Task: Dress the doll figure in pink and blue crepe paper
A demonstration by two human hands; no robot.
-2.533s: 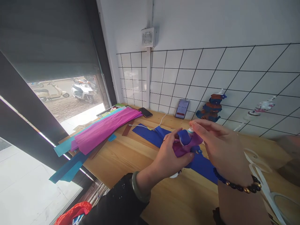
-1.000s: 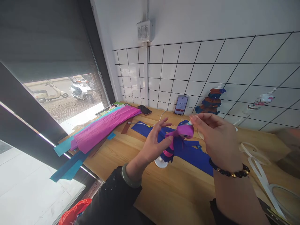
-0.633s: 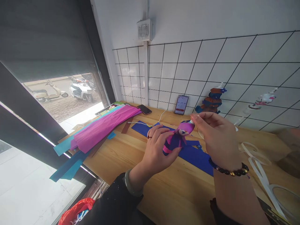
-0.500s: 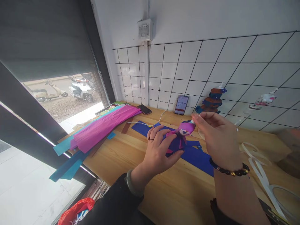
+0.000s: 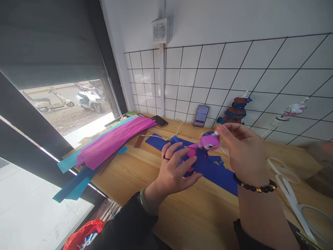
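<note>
A small figure of pink and dark blue crepe paper (image 5: pixel 209 142), with a painted face on its rounded pink head, hangs tilted above the table. The white tip at its top is pinched between thumb and fingertips of my right hand (image 5: pixel 243 154). My left hand (image 5: pixel 174 170) is open beside the figure's lower part, fingers spread; whether they touch the paper I cannot tell. Under the figure lies a strip of dark blue crepe paper (image 5: pixel 220 175), partly covered by my hands.
Pink crepe paper (image 5: pixel 117 142) and blue sheets lie on the left of the wooden table (image 5: pixel 125 177). A phone (image 5: pixel 201 115) leans on the tiled wall, another phone (image 5: pixel 160 121) lies flat. White tape (image 5: pixel 290 194) is at the right. An orange-and-blue paper figure (image 5: pixel 235 111) stands behind.
The figure has turned and shifted slightly right, its face showing more plainly. My left hand's fingers have loosened and spread from its body. My right hand keeps its pinch.
</note>
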